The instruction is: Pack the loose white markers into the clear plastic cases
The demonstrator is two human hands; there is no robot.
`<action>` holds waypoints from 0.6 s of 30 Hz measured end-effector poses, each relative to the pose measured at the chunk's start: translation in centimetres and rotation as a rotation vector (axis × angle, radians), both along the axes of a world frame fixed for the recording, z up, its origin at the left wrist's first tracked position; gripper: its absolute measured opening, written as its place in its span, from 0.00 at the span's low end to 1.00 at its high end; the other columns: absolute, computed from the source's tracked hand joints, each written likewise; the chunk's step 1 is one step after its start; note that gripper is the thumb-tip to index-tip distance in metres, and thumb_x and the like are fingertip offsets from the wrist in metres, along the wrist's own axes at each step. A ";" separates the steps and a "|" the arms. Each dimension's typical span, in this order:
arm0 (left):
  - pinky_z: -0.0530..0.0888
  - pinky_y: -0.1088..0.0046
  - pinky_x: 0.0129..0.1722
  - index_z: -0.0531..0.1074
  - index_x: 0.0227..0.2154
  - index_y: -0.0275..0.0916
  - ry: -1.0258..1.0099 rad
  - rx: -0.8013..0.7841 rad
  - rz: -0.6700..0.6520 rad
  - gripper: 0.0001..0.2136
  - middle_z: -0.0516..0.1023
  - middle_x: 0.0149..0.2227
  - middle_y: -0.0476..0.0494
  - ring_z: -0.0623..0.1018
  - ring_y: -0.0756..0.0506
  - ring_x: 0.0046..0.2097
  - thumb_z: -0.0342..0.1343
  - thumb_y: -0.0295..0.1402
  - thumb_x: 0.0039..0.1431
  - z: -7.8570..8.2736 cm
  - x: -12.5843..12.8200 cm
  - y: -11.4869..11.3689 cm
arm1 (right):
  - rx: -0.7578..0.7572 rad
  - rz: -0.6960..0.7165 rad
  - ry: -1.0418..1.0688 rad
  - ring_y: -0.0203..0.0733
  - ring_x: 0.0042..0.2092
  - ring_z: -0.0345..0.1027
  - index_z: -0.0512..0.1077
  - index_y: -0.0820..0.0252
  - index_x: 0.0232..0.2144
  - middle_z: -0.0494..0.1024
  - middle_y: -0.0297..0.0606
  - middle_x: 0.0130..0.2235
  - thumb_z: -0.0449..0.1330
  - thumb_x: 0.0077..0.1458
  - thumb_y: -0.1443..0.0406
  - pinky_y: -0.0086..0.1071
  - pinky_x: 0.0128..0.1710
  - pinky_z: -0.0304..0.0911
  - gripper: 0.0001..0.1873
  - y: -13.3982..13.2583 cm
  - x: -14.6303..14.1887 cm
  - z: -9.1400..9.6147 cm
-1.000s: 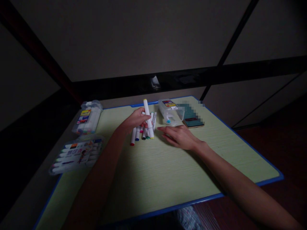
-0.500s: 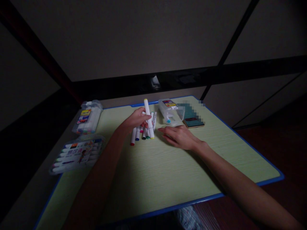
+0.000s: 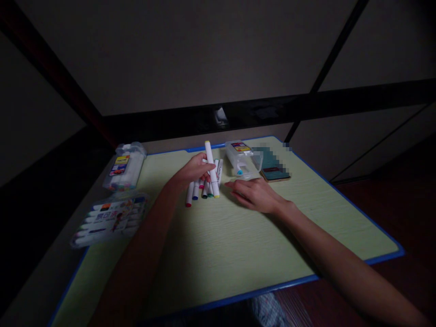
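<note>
My left hand (image 3: pixel 195 169) is closed on a white marker (image 3: pixel 211 170) with yellow ends, tilted over the other markers. Beneath and beside it lie several loose white markers, among them a red-ended marker (image 3: pixel 189 195) and a blue-ended marker (image 3: pixel 195 190). My right hand (image 3: pixel 254 194) rests on the table just right of the pile, holding nothing. Its index finger points toward the markers and the other fingers are loosely bent. Behind that hand lies a clear plastic case (image 3: pixel 235 156) with one blue-ended marker (image 3: pixel 240 172) at its mouth.
A phone (image 3: pixel 275 170), partly pixelated, lies right of the clear case. On the left are a filled marker case (image 3: pixel 126 168) and a flat marker set (image 3: pixel 109 220) that reaches past the table edge. The pale green table (image 3: pixel 245 254) has a blue rim; a wall stands behind it.
</note>
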State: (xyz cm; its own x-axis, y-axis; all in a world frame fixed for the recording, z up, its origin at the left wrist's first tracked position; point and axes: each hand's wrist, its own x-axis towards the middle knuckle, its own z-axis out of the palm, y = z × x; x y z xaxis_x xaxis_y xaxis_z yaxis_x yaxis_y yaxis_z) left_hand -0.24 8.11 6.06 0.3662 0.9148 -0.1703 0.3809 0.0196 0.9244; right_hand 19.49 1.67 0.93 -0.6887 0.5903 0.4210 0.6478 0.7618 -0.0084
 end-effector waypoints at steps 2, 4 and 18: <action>0.60 0.82 0.15 0.60 0.33 0.35 0.000 -0.003 0.003 0.04 0.69 0.17 0.53 0.67 0.55 0.16 0.49 0.23 0.57 0.0 0.0 0.0 | 0.004 -0.001 -0.002 0.34 0.29 0.67 0.65 0.62 0.47 0.77 0.38 0.35 0.46 0.61 0.64 0.30 0.27 0.53 0.16 0.0 0.0 0.0; 0.60 0.82 0.16 0.60 0.33 0.35 -0.002 -0.003 0.003 0.04 0.70 0.17 0.53 0.67 0.55 0.16 0.49 0.22 0.57 0.0 0.1 -0.1 | 0.007 0.000 -0.007 0.34 0.29 0.67 0.65 0.62 0.47 0.77 0.38 0.35 0.46 0.60 0.64 0.30 0.27 0.53 0.15 0.0 0.0 0.0; 0.60 0.81 0.15 0.60 0.33 0.35 -0.004 0.001 0.000 0.05 0.70 0.17 0.52 0.67 0.55 0.16 0.48 0.21 0.56 0.1 0.1 0.0 | -0.006 0.004 -0.007 0.34 0.30 0.67 0.65 0.62 0.47 0.77 0.39 0.35 0.45 0.61 0.64 0.30 0.27 0.54 0.16 0.0 0.0 0.0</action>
State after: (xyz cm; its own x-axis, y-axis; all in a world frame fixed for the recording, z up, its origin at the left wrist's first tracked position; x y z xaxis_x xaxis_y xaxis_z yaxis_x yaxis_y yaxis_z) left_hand -0.11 8.08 6.16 0.3667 0.9150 -0.1684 0.3773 0.0192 0.9259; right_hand 19.52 1.69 0.97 -0.6942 0.5901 0.4122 0.6447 0.7644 -0.0085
